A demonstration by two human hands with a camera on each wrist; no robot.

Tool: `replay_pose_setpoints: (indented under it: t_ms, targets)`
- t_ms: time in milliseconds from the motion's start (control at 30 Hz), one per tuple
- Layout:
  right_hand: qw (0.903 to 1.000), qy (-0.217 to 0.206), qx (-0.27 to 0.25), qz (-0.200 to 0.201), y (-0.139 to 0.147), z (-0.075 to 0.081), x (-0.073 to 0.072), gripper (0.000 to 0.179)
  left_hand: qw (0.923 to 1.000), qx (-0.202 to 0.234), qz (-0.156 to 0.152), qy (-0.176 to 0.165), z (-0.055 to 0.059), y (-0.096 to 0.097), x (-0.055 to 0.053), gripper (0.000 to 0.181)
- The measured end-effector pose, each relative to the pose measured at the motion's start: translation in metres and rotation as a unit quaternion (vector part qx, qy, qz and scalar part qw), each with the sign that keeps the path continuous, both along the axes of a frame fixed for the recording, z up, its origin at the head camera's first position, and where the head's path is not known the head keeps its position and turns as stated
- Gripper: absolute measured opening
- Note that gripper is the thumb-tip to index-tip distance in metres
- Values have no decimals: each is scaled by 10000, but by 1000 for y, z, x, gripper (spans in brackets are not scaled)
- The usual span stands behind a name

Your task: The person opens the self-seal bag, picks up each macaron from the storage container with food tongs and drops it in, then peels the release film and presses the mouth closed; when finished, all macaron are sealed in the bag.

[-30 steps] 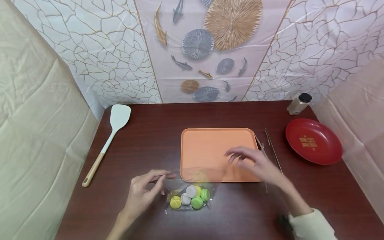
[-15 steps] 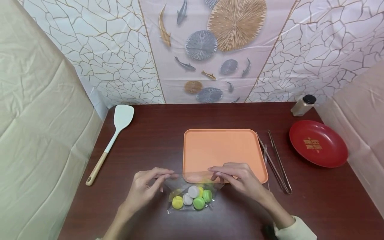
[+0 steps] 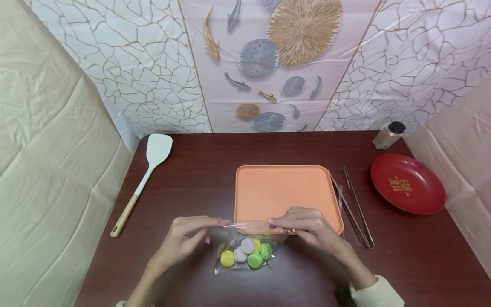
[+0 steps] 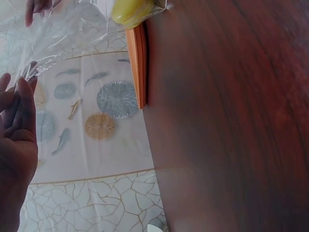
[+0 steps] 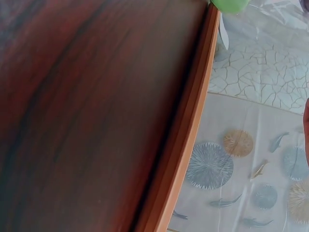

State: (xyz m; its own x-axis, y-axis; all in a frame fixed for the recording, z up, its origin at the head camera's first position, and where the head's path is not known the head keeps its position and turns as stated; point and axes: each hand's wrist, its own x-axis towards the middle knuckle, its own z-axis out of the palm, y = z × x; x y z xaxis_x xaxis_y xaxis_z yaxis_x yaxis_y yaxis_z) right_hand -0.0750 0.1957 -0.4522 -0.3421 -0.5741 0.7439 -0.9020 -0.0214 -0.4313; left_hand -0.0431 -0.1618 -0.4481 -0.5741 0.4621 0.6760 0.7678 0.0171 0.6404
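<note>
A clear plastic bag (image 3: 235, 269) of macarons stands low in front of the orange tray (image 3: 284, 192) in the head view. Inside lie yellow macarons (image 3: 227, 259), pale white ones (image 3: 248, 245) and green ones (image 3: 255, 260). My left hand (image 3: 186, 238) pinches the bag's upper left corner between thumb and fingers. At the upper right corner, my right hand (image 3: 308, 224) pinches the same top edge, which is stretched between both hands. The left wrist view shows the left hand (image 4: 17, 140) by the bag film (image 4: 72, 24). Only a sliver of a finger shows in the right wrist view.
Metal tongs (image 3: 358, 209) lie right of the tray, with a red plate (image 3: 408, 183) beyond them. A black-capped jar (image 3: 388, 135) is at the back right. On the left lies a spatula (image 3: 142, 183) with a wooden handle. Patterned cloth hangs behind the table.
My right hand has come down and left from over the tray to pinch the bag's upper right edge. The left hand has kept its pinch. The bag's top edge now looks straighter.
</note>
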Motion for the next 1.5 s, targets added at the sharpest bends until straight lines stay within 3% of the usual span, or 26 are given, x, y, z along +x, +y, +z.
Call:
replay_pose_setpoints:
  t_ms: [300,500,667,767,933,1133,1233,1367,1500]
  targets:
    - [9988,125,-87,473,0,1,-6,25,9993,-266,-48,275,1,-4,-3,47]
    - [9986,-195,40,498,2,3,-2,21,9947,-686,90,763,5,-7,-4,44]
    - [9983,-343,299,374,7,8,2,47,9889,-636,283,1314,4,-4,-5,21]
    - [9985,-183,409,314,9,11,3,51,9860,-438,470,1537,3,3,-6,14]
    - [9987,97,401,308,10,13,1,39,9884,-323,806,1249,5,14,-2,2]
    - [9950,-186,974,69,11,26,5,18,9864,-645,1337,706,8,20,5,23]
    - [9893,-233,1390,-377,2,38,9,30,9856,-797,1348,638,9,22,6,28]
    - [9729,289,1972,-1168,-21,56,14,49,9849,-998,1216,721,10,23,6,23]
    - [9498,926,2513,-1615,-47,67,15,37,9846,-1124,1154,683,12,23,5,16]
